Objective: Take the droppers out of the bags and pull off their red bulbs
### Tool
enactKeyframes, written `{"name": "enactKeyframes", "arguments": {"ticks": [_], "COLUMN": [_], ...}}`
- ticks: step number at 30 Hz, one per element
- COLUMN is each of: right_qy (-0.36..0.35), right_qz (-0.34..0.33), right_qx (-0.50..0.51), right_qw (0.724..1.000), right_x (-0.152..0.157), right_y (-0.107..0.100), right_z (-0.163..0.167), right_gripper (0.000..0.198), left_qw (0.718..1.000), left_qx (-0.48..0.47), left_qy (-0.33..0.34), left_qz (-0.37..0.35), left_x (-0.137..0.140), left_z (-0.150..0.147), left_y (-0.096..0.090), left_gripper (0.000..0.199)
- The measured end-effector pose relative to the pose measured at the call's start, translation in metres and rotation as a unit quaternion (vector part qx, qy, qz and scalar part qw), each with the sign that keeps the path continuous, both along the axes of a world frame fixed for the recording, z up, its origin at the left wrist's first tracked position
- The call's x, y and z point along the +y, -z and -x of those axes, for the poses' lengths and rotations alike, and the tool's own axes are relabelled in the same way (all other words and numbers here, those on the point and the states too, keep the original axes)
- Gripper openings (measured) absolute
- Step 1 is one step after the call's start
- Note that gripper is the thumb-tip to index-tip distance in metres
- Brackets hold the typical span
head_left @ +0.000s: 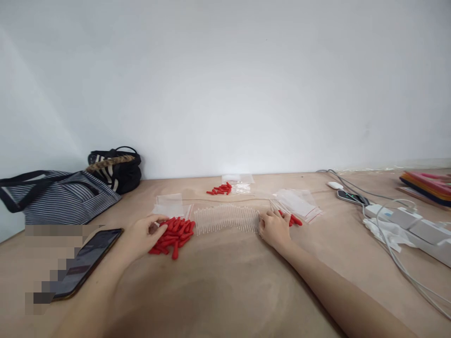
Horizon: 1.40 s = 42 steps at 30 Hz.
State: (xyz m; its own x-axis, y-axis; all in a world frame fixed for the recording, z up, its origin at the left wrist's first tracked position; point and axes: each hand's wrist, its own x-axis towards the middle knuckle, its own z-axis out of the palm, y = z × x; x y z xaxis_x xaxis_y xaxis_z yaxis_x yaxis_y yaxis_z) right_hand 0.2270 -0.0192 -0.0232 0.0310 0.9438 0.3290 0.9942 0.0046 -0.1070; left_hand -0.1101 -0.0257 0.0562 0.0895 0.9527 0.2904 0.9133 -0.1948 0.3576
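My left hand (150, 233) rests at the left edge of a heap of small red tapered pieces (176, 234). Its thumb and forefinger are apart and curved, the thumb against the heap, with no piece plainly between them. A row of thin, clear-whitish sticks with small knobbed ends (225, 219) lies side by side in the middle of the table. At the row's right end is my right hand (275, 229), fingers bent down and drawn together; what they grip is hidden. Just beyond its knuckles lie a few more red pieces (296, 220), partly covered by the hand.
Clear zip bags lie left (168, 205) and right (298, 204). Farther back is a small red group (220, 189) beside another bag (243, 178). A phone (88, 263), striped bag (70, 199) and black bag (127, 173) sit left; a power strip (408, 220) with cables sits right.
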Motion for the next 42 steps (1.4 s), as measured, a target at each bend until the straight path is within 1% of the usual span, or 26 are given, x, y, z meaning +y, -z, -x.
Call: {"name": "enactKeyframes", "arguments": {"ticks": [2, 3, 7, 11, 15, 16, 17, 18, 20, 21, 22, 23, 25, 26, 28, 32, 36, 38, 40, 42], "right_qy": [0.000, 0.001, 0.000, 0.006, 0.031, 0.039, 0.048, 0.060, 0.086, 0.095, 0.101, 0.103, 0.098, 0.093, 0.083, 0.081, 0.084, 0.086, 0.084, 0.062], "right_qz": [0.000, -0.001, -0.009, -0.034, -0.070, -0.073, -0.073, -0.070, -0.052, -0.038, -0.024, -0.009, 0.022, 0.035, 0.060, 0.091, 0.089, 0.084, 0.066, 0.023], "right_qx": [-0.002, -0.001, 0.008, 0.019, 0.030, 0.036, 0.044, 0.052, 0.063, 0.066, 0.067, 0.067, 0.062, 0.057, 0.040, 0.006, 0.002, 0.003, 0.011, 0.036], "right_qw": [1.000, 1.000, 1.000, 0.999, 0.997, 0.996, 0.995, 0.994, 0.993, 0.993, 0.992, 0.992, 0.993, 0.993, 0.994, 0.993, 0.993, 0.993, 0.994, 0.997], "right_x": [0.000, 0.000, 0.000, -0.001, -0.002, -0.002, -0.002, -0.002, -0.002, -0.002, -0.002, -0.002, -0.003, -0.003, -0.003, -0.003, -0.004, -0.005, -0.007, -0.011], "right_y": [0.001, 0.001, 0.001, 0.000, -0.005, -0.006, -0.008, -0.009, -0.012, -0.013, -0.014, -0.014, -0.015, -0.015, -0.015, -0.015, -0.016, -0.017, -0.019, -0.021], "right_z": [0.001, 0.001, 0.001, -0.004, -0.021, -0.027, -0.033, -0.039, -0.050, -0.054, -0.056, -0.058, -0.057, -0.055, -0.050, -0.039, -0.035, -0.033, -0.031, -0.026], "right_gripper": [0.022, 0.022, 0.024, 0.024, 0.024, 0.024, 0.023, 0.023, 0.025, 0.027, 0.028, 0.030, 0.032, 0.032, 0.033, 0.031, 0.028, 0.028, 0.029, 0.030], "left_qw": [0.998, 0.997, 0.993, 0.995, 0.996, 0.997, 0.999, 0.998, 0.988, 0.981, 0.976, 0.971, 0.957, 0.950, 0.940, 0.940, 0.942, 0.939, 0.933, 0.925], "left_qx": [0.013, 0.013, 0.007, 0.023, 0.018, 0.011, 0.000, -0.014, -0.042, -0.049, -0.048, -0.044, -0.029, -0.023, -0.017, -0.031, -0.051, -0.060, -0.062, -0.050], "left_qy": [0.032, 0.044, 0.061, 0.053, 0.037, 0.040, 0.047, 0.057, 0.091, 0.121, 0.153, 0.194, 0.274, 0.305, 0.338, 0.341, 0.332, 0.339, 0.354, 0.376], "left_qz": [0.052, 0.067, 0.099, 0.084, 0.080, 0.060, 0.024, -0.024, -0.118, -0.142, -0.144, -0.136, -0.088, -0.062, -0.027, -0.007, 0.013, 0.017, 0.007, -0.027], "left_x": [-0.002, -0.004, -0.006, -0.003, 0.002, 0.003, 0.004, 0.004, 0.002, -0.001, -0.004, -0.009, -0.018, -0.022, -0.027, -0.027, -0.023, -0.019, -0.011, -0.002], "left_z": [0.012, 0.014, 0.015, 0.015, 0.021, 0.021, 0.018, 0.013, -0.006, -0.019, -0.034, -0.049, -0.075, -0.086, -0.099, -0.103, -0.099, -0.096, -0.091, -0.084], "left_y": [-0.006, -0.008, -0.007, -0.003, -0.004, -0.003, -0.002, 0.001, 0.012, 0.019, 0.027, 0.034, 0.047, 0.051, 0.056, 0.057, 0.058, 0.060, 0.062, 0.062], "left_gripper": [0.023, 0.022, 0.022, 0.028, 0.024, 0.024, 0.023, 0.023, 0.022, 0.021, 0.019, 0.017, 0.014, 0.015, 0.015, 0.015, 0.014, 0.014, 0.015, 0.017]}}
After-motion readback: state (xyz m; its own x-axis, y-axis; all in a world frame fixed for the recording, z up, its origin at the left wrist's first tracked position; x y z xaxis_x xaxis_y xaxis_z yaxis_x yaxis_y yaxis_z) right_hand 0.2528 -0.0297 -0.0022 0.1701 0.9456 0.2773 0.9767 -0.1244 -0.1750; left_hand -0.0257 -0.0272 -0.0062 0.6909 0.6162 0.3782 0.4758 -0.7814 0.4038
